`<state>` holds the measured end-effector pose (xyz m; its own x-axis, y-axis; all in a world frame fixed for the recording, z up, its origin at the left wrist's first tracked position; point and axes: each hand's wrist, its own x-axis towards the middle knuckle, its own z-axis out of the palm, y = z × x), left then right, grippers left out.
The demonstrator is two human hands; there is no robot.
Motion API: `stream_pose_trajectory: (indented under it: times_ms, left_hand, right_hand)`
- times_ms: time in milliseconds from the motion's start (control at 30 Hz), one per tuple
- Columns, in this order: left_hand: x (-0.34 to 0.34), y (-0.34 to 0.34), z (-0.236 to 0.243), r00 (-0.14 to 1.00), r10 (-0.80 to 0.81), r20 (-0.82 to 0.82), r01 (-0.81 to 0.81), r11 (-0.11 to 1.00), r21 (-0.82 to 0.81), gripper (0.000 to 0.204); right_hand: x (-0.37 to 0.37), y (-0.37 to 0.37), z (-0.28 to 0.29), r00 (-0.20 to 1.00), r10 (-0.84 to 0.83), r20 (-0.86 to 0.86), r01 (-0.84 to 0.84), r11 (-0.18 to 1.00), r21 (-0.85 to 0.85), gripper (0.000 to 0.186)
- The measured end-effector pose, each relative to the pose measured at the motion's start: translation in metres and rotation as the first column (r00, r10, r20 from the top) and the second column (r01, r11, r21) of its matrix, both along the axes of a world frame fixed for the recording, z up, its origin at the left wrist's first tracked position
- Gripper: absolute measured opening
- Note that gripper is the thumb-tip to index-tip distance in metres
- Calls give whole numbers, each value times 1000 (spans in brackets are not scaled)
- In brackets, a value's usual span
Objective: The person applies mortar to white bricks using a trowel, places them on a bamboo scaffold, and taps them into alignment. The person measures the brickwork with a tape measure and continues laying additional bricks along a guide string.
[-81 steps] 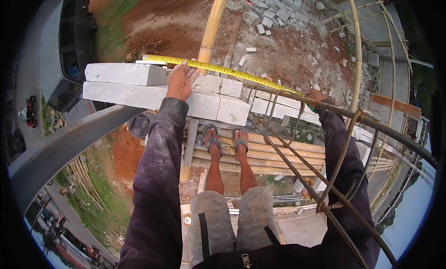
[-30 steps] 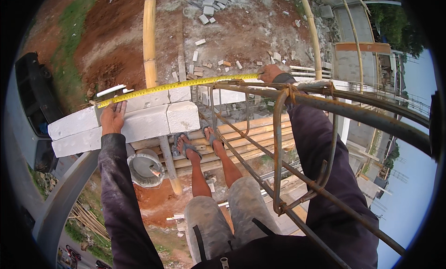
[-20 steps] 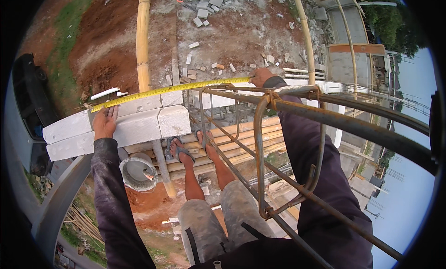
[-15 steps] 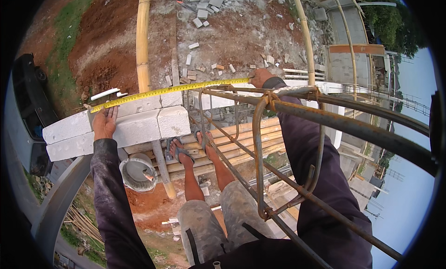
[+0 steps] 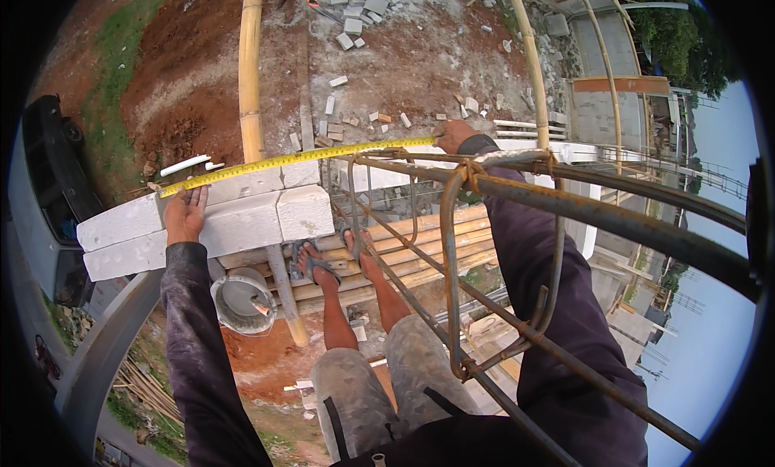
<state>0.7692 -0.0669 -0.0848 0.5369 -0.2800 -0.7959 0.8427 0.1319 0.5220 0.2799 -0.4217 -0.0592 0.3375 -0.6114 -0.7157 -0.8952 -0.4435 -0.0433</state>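
The right sleeve [image 5: 557, 297] is partly hidden by a rusty rebar cage [image 5: 452, 281]; whatever lies inside the right hand [image 5: 454, 136] cannot be made out. In the bucket [image 5: 246, 330], a grey mix [image 5: 235, 293] and a small orange-ended piece [image 5: 261, 309] are held. A yellow measuring tape [image 5: 299, 155] is stretched along the white blocks [image 5: 242, 218] and beyond – its right end gripped by curled right fingers, its left stretch touched by the left hand [image 5: 186, 214], fingers extended, unclenched.
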Motion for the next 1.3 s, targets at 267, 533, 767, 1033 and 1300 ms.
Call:
stream_pose_trajectory:
  times_ms: [267,533,767,1033,1300]
  left_hand:
    - [0,-1,1,999,25,-45,-26,999,-24,37]
    - [-36,-2,58,985,-152,83,143,984,104,51]
    - [-111,33,122,979,-194,69,200,974,-106,48]
    - [-182,130,164,925,-378,-25,379,925,24,31]
    - [-185,264,146,779,-592,205,490,780,389,21]
  right_hand:
    - [1,2,7,996,89,28,-89,996,29,28]
    - [-47,-8,-20,778,616,125,-601,787,-141,26]
    - [-71,43,66,994,110,-23,-113,984,-139,24]
    - [-125,112,177,945,307,-117,-321,938,-131,30]
    - [-192,154,229,994,-88,64,95,989,-116,29]
